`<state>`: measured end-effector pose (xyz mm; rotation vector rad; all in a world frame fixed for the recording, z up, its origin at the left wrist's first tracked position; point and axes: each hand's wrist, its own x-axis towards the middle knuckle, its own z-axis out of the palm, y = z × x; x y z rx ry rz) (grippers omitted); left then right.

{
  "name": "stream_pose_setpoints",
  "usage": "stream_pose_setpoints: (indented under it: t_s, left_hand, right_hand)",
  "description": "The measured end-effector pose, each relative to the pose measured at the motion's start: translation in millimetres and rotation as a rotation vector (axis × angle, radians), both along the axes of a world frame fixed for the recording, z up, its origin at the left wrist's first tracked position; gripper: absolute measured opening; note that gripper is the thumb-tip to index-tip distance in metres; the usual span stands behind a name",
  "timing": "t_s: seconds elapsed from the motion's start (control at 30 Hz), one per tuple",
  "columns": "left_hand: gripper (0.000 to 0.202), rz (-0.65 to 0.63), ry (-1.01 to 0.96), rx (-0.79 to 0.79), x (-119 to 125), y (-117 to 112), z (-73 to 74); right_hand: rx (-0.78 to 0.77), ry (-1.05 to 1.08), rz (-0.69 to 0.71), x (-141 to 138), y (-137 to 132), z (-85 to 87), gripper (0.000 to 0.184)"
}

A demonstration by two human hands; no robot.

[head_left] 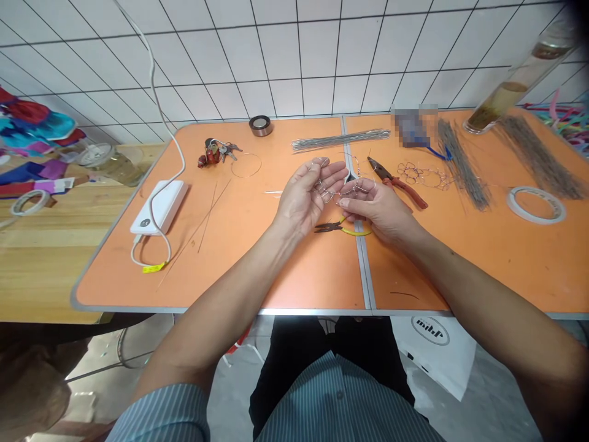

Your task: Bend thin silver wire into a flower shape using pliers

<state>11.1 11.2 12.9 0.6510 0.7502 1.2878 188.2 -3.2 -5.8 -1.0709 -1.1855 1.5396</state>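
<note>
Wire (327, 200) is silvery, tbl (313, 273) orange (shirt (317, 405) blue w/ lt stripes)

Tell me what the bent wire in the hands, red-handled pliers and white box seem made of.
Bent wire: likely bare, shiny metal; it glints silvery and holds curves.
Red-handled pliers: dark, probably metal jaws; handles perhaps plastic or rubber, given their red covering.
White box: probably hard plastic, smooth and evenly coloured.

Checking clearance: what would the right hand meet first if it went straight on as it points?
Probably the left hand, with thin bent wire in it, just ahead of the right hand; depth is uncertain from this view.
</note>
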Motion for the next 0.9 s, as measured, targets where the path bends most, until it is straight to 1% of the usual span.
stream_pose_setpoints:
  t_s: [0.27, 0.43, 0.5, 0.57, 0.7, 0.8, 0.9]
  left_hand:
    - [0.008, -0.058, -0.099, -0.003, 6.8, -6.8, -1.6]
    - [0.007, -0.114, -0.1, 0.053, 10.0, -9.9, -5.3]
    - [0.011, -0.132, -0.082, 0.064, 9.9, -10.0, -6.6]
    - [0.019, -0.141, -0.055, 0.057, 9.3, -9.4, -8.3]
    - [0.033, -0.139, 0.0, 0.064, 9.5, -7.2, -15.8]
    - [0.044, -0.144, 0.035, 0.117, 10.3, -5.7, -22.6]
    - [0.047, -0.141, 0.064, 0.155, 10.5, -4.7, -26.4]
  right_hand:
    - [0.062, 0.049, -0.063, -4.3, 0.2, 0.2, 0.046]
    - [0.089, 0.081, -0.084, -4.9, 0.7, -2.8, 0.043]
    - [0.099, 0.076, -0.104, -4.5, 0.9, -2.5, 0.041]
    - [0.105, 0.068, -0.152, -3.5, 1.3, -0.9, 0.041]
    - [0.122, 0.1, -0.245, -0.5, 3.0, 2.0, 0.043]
    - [0.132, 0.123, -0.256, 0.7, 4.7, 0.7, 0.043]
    - [0.14, 0.113, -0.24, 1.0, 6.0, -2.4, 0.04]
